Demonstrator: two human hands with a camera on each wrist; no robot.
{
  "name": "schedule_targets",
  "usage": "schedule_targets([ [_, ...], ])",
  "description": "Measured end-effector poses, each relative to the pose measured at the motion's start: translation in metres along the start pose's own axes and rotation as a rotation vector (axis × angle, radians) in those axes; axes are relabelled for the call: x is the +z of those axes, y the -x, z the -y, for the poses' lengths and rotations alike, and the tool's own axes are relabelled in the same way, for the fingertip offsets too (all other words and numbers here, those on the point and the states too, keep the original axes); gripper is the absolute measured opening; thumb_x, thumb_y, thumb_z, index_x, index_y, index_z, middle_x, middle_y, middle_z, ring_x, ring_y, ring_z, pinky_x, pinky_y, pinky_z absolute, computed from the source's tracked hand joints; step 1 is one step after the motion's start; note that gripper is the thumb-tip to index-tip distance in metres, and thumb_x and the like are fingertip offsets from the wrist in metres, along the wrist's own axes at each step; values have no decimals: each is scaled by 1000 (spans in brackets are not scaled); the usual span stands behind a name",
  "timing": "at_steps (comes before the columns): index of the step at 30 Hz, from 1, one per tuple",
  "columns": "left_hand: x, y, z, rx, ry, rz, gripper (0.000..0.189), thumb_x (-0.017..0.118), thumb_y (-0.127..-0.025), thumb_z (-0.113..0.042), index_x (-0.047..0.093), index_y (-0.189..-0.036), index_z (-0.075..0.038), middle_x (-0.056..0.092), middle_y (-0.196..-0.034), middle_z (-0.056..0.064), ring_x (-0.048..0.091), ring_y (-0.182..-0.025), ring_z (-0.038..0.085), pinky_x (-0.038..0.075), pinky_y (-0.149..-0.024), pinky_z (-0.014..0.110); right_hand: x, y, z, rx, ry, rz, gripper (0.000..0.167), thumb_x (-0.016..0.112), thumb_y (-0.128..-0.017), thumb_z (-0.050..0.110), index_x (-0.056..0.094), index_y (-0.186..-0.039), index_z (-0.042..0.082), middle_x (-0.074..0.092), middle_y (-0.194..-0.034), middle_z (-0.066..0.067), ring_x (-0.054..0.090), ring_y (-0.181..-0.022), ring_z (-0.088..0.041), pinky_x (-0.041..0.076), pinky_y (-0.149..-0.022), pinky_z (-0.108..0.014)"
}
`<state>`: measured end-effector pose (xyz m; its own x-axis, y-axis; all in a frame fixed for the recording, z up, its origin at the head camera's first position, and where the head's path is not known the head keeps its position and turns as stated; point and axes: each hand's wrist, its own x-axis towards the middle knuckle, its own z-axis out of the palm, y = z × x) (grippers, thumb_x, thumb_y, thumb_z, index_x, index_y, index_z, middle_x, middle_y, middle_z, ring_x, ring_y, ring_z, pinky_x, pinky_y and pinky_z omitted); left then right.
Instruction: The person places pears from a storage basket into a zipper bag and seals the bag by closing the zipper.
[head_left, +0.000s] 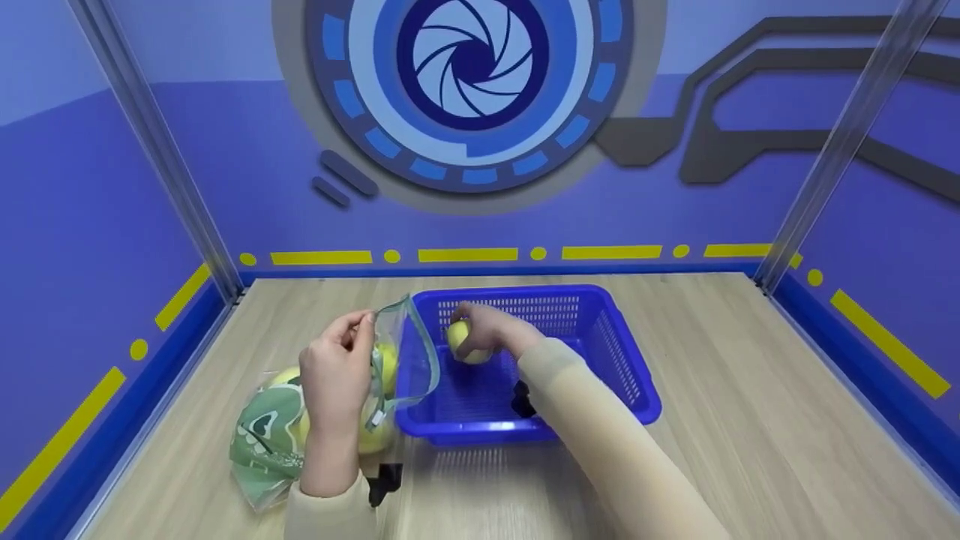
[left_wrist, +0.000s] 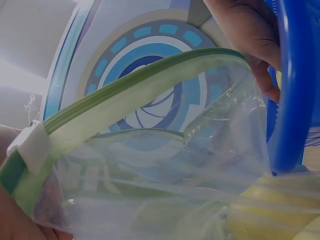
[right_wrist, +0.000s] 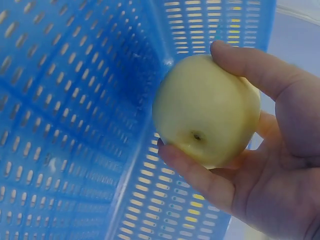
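Note:
My right hand (head_left: pixel 499 330) holds a pale yellow apple (right_wrist: pixel 205 107) inside the blue plastic basket (head_left: pixel 634 367), near its back left corner. Thumb and fingers curl round the fruit, and its dimpled end faces the right wrist camera. Left of the basket, my left hand (head_left: pixel 334 375) pinches the edge of a clear zip bag (head_left: pixel 262 442) with a green print. The bag's green-edged mouth gapes toward the basket, with a white slider (left_wrist: pixel 35 145) on the zip. More yellow apples (left_wrist: pixel 270 210) show through the plastic, partly hidden behind the left hand and wrist.
The basket has slotted walls and stands on a wood-grain table (head_left: pixel 750 420). Blue panels (head_left: pixel 225 172) with yellow markings enclose the back and both sides, joined by metal posts (head_left: pixel 825 157). The bag lies close beside the basket's left rim.

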<state>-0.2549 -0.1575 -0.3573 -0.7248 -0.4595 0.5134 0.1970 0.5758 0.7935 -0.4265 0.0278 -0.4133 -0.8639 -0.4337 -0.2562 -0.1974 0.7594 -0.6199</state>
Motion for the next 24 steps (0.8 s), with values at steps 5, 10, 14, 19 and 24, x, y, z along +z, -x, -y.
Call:
schedule_targets([
  [5, 1, 0, 1, 21, -5, -16, 17, 69, -98, -13, 80, -103, -2, 53, -61, 3, 35, -47, 1, 27, -45, 18, -6, 1, 3, -30, 0, -5, 66, 84, -80, 13, 55, -139, 18, 60, -124, -15, 63, -95, -25, 58, -75, -35],
  [10, 2, -1, 2, 35, -16, -26, 16, 69, -98, -12, 80, -101, -1, 52, -60, 2, 36, -48, 3, 28, -47, 19, -11, 2, 6, -37, -36, -8, 66, 84, -79, 12, 55, -138, 17, 60, -124, -16, 62, -92, -24, 56, -68, -30],
  [14, 2, -1, 1, 27, -19, -22, 17, 69, -98, -13, 80, -102, -1, 51, -60, 1, 36, -49, 4, 27, -47, 20, -13, 3, 7, -36, -62, -7, 65, 84, -80, 11, 55, -138, 17, 61, -123, -17, 63, -91, -24, 60, -74, -37],
  [19, 2, 0, 1, 23, -22, -17, 17, 69, -98, -13, 80, -103, -1, 52, -61, 2, 36, -49, 3, 28, -47, 19, -16, 2, 5, -55, -63, -22, 66, 84, -79, 12, 55, -138, 17, 60, -124, -18, 63, -88, -24, 62, -81, -46],
  [24, 2, 0, 2, 27, -18, -17, 17, 68, -98, -13, 80, -103, 0, 52, -60, 3, 36, -49, 3, 28, -47, 19, -19, 3, 4, -72, -56, -54, 64, 84, -81, 16, 55, -138, 18, 61, -123, -16, 63, -90, -24, 61, -71, -36],
])
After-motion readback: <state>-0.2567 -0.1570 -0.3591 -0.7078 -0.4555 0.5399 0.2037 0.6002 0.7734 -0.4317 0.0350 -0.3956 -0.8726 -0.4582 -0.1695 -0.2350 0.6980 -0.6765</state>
